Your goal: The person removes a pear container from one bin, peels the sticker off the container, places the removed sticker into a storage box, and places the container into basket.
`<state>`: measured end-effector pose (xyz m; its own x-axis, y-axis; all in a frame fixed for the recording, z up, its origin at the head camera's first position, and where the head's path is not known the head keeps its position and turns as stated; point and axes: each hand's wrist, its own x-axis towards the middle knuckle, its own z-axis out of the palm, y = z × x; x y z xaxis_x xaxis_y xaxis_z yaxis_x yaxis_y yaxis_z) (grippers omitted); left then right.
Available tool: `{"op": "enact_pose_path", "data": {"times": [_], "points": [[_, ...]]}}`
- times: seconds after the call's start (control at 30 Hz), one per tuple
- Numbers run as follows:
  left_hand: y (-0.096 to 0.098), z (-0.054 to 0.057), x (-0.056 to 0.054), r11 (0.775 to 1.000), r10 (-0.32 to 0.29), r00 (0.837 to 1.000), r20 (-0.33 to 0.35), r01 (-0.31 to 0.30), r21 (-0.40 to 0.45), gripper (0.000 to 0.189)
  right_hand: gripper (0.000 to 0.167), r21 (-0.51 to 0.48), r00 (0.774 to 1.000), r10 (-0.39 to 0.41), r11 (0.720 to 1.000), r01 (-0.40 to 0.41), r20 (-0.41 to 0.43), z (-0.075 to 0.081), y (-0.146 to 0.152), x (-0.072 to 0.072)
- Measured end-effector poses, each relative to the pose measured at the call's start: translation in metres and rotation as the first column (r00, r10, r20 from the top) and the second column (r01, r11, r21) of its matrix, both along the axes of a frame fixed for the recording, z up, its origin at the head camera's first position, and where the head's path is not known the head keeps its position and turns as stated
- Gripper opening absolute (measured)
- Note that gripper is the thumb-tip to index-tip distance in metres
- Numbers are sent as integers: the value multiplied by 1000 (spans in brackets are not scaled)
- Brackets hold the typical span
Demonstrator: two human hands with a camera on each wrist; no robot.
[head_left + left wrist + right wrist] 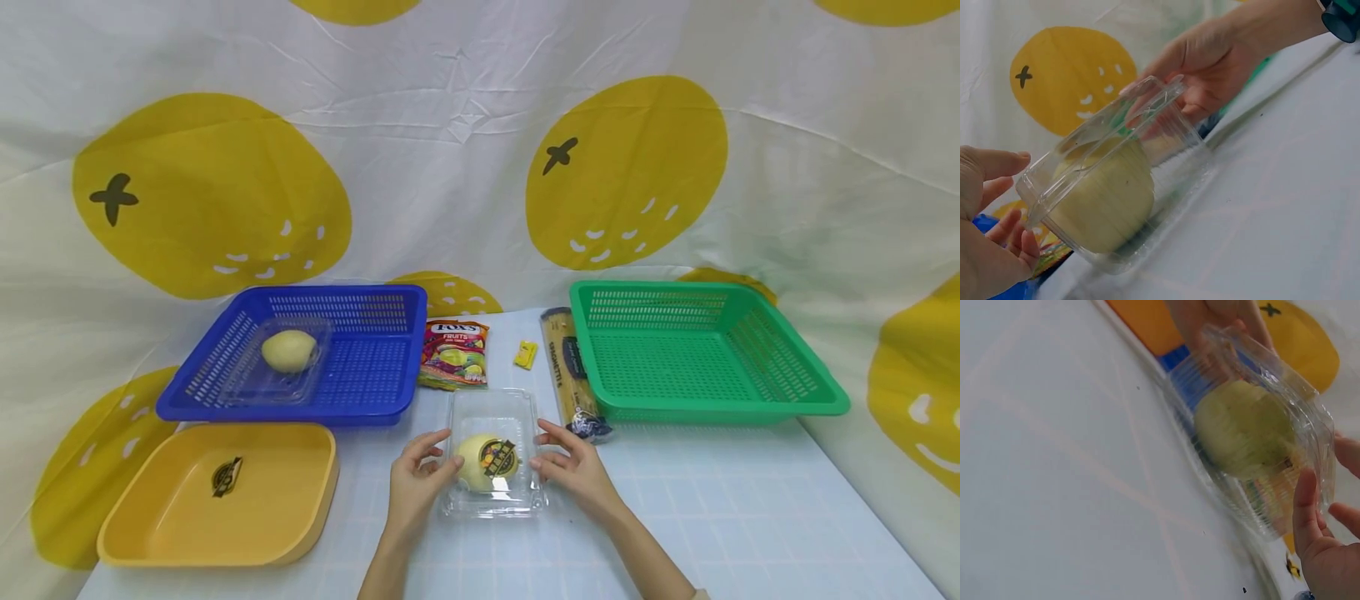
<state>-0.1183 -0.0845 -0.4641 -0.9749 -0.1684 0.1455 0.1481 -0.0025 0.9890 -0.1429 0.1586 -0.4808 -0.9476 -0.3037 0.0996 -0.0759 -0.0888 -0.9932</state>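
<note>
A lidded clear plastic clamshell box (491, 408) stands on the table in front of the person, a pale yellow fruit (471, 477) inside it. On its lid sits a dark round label (498, 458) with a band across. The left hand (420, 477) holds the box's left side, thumb at the lid edge and fingers bent beside the rim. Opposite it, the right hand (577, 471) pinches the right rim; in the right wrist view the rim of the box (1317, 415) runs between its thumb and fingers.
A blue basket (375, 367) at back left holds another boxed fruit (289, 351). In front is a yellow basin (247, 533) with a loose label (227, 477). Behind the box lie a candy bag (454, 354), a small yellow packet (526, 355) and spaghetti (566, 367), beside a green basket (675, 358).
</note>
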Motion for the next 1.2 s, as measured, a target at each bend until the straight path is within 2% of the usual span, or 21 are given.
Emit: {"op": "enact_pose_path", "data": {"times": [0.13, 0.3, 0.43, 0.57, 0.67, 0.73, 0.87, 0.97, 1.1, 1.2], "points": [[5, 4, -7, 997, 9, 995, -97, -17, -81, 32, 66, -4, 1000, 0, 1000, 0, 0, -1, -1, 0], [11, 11, -18, 986, -7, 991, -134, -16, -168, 27, 67, 3, 1000, -1, 1000, 1, 17, 0, -1, 0], [18, 25, -20, 980, -73, 986, -150, 43, -194, 24, 67, 3, 1000, 1, 1000, -1, 25, 1, -1, 0], [23, 41, -19, 963, -148, 978, -148, 108, -248, 25, 68, 3, 1000, 2, 1000, -2, 29, 0, -1, 1], [23, 42, -21, 945, -195, 972, -133, 150, -291, 27, 68, 1, 999, -3, 1000, 3, 34, 0, -1, 1], [23, 40, -23, 935, -224, 965, -138, 173, -308, 28, 68, 4, 999, -7, 1000, 7, 35, 0, -1, 1], [21, 22, -33, 922, -254, 955, -155, 191, -336, 31, 67, 4, 999, -17, 1000, 17, 41, 0, -1, 1], [20, 9, -38, 916, -255, 954, -160, 185, -357, 32, 66, 4, 999, -22, 1000, 22, 45, 0, -2, 1], [19, 2, -39, 902, -257, 950, -176, 171, -396, 34, 67, 1, 999, -23, 1000, 23, 45, 0, -2, 2], [19, -1, -38, 887, -269, 941, -204, 159, -433, 37, 67, 2, 999, -27, 1000, 27, 46, 0, -2, 2]]}}
